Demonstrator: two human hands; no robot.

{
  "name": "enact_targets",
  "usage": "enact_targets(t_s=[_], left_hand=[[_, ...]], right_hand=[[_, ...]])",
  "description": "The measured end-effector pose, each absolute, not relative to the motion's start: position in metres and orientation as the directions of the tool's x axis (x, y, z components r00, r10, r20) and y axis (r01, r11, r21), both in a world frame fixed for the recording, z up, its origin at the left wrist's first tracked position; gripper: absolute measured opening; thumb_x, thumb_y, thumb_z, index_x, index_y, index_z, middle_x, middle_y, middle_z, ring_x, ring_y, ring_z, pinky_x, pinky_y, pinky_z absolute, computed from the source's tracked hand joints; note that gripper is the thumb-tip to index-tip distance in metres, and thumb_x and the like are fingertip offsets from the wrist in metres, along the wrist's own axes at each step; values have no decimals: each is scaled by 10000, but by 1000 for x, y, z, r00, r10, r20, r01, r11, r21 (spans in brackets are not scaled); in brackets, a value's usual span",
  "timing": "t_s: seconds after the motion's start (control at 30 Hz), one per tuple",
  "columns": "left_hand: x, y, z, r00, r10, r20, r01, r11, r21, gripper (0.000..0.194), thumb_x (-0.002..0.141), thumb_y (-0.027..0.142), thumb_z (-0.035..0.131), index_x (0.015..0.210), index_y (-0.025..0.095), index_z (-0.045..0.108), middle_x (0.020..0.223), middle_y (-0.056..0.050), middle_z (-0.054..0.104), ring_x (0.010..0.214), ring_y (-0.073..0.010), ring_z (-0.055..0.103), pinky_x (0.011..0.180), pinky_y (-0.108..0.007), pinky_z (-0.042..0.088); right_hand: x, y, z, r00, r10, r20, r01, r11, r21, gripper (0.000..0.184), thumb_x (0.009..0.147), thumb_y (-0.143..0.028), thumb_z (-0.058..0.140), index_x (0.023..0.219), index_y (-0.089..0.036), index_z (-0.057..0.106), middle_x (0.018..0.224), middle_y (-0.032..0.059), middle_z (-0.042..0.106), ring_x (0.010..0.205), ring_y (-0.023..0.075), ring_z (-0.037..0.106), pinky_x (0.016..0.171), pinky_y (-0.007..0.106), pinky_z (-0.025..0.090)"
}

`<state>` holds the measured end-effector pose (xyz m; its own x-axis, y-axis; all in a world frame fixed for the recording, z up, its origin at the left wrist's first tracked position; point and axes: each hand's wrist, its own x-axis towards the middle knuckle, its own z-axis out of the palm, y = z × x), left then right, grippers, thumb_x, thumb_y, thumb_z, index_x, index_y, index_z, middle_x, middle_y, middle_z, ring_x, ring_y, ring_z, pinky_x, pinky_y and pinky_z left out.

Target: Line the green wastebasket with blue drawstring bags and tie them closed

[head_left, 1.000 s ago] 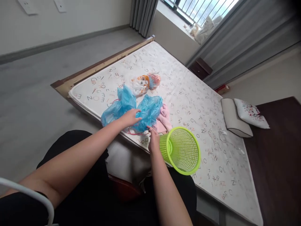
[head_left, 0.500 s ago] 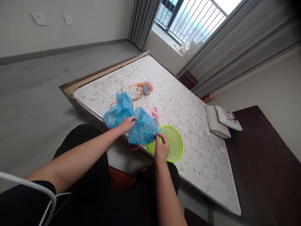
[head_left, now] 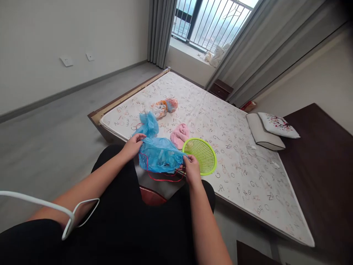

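Between my two hands a blue drawstring plastic bag is stretched out sideways, its red string hanging in a loop below. My left hand pinches the bag's left edge, and my right hand grips its right edge. Behind the bag lies another blue plastic bag, on the mattress near my left hand. A folded pink cloth rests just beyond the held bag. The green plastic basket lies tilted on the mattress beside my right hand, its inside partly visible.
The bed's mattress carries a letter print. Farther back on it is a clear plastic bag with orange markings. Two pillows lie by the dark headboard. A white cable hangs across my left arm.
My hands have moved apart, drawing the blue bag out wide and toward me, off the second blue bag. More of the pink cloth shows. The camera view has turned slightly.
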<state>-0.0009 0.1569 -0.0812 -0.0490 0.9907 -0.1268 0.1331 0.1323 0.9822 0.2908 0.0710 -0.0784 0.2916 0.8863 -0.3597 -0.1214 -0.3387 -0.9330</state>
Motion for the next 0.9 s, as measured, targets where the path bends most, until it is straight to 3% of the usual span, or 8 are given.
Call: enact_targets(t_s=[0.13,0.27,0.37,0.43,0.5,0.7,0.8,0.9], left_hand=[[2,118,-58,40,998,51,450,-64,891,457,756,203,604,1210,182,647,1299,-120,661,1243,-301,606,1096,-479,462],[26,77,-29,253,909,332,573,-417,705,459,840,355,692,1261,188,623,1542,-154,481,1501,-365,340,1230,-574,269],[42,52,-16,354,819,451,551,-572,607,279,890,417,696,1067,204,664,1306,-132,636,1314,-320,533,1148,-522,382],[47,42,-16,433,784,445,523,-621,584,224,907,425,698,977,215,667,1084,-88,695,1108,-273,629,1052,-472,455],[47,37,-21,493,779,387,489,-616,617,234,912,430,709,1008,220,672,1021,-69,707,1028,-253,653,986,-435,494],[41,36,-40,440,862,251,384,-433,816,447,892,433,742,1267,217,629,1250,-102,688,1160,-257,655,1028,-423,522],[44,36,-43,393,898,199,345,-344,873,470,866,447,762,1257,215,648,1216,-94,702,1101,-248,677,985,-409,554],[50,38,-45,295,945,139,277,-224,934,381,840,404,766,1157,210,681,1115,-68,722,1026,-230,695,925,-379,579]], right_hand=[[266,62,-69,193,911,-365,-220,-322,-921,454,706,-564,801,840,-222,533,633,-60,563,524,115,547,496,260,529],[246,55,-53,118,944,-308,-288,-264,-920,443,697,-522,843,771,-199,548,715,-45,575,629,93,559,591,231,552],[234,50,-38,70,936,-346,-345,-303,-888,443,696,-522,849,820,-212,557,739,-46,576,630,103,558,542,240,557],[230,46,-30,70,927,-368,-378,-317,-870,446,694,-518,851,865,-224,563,749,-43,585,627,113,563,497,240,550],[227,43,-23,61,922,-383,-433,-322,-842,441,691,-492,860,886,-231,563,788,-32,612,658,126,592,503,248,563],[223,34,-9,-34,917,-397,-583,-341,-737,288,744,-361,801,940,-213,651,998,33,694,890,195,683,679,325,629],[220,30,-4,-95,929,-359,-575,-345,-742,302,697,-232,742,994,-194,706,1100,64,706,968,203,675,723,312,621],[217,28,-5,-118,927,-355,-482,-366,-796,408,671,-211,751,1078,-201,718,1172,69,695,995,184,662,699,251,594]])
